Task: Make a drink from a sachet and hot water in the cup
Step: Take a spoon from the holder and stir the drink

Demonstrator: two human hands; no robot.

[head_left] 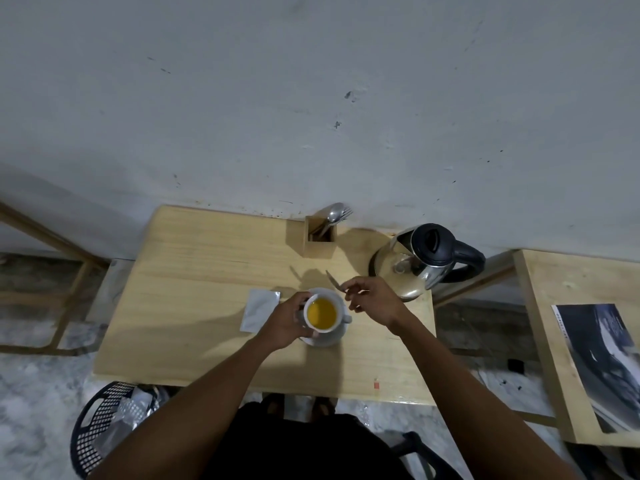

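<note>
**Yellow drink in the cup, both hands at work**

The white cup (pixel 322 313) sits just below the centre of the frame, filled with an opaque yellow-orange liquid, its handle pointing to the right. It stands on a white saucer (pixel 327 337) on the pale wooden desk (pixel 194 271). The left hand (pixel 285 322) is curled around the cup's left side, fingers touching the wall and rim. The right hand (pixel 372 299), just right of the cup and raised above it, pinches the handle of a spoon (pixel 333 279) between fingertips; the spoon slants up and to the left, clear of the liquid, though its bowl end is too thin and blurred to make out well. Just left of the cup a silvery sachet (pixel 259 310) lies flat on the desk, partly under the left hand. Toward the upper right a steel kettle (pixel 422 259) with a black lid and handle stands near the desk's edge. At the back, against the wall, a wooden cutlery holder (pixel 320 242) carries spoons and a fork. A black mesh basket (pixel 100 431) stands on the floor at the lower left.
</note>
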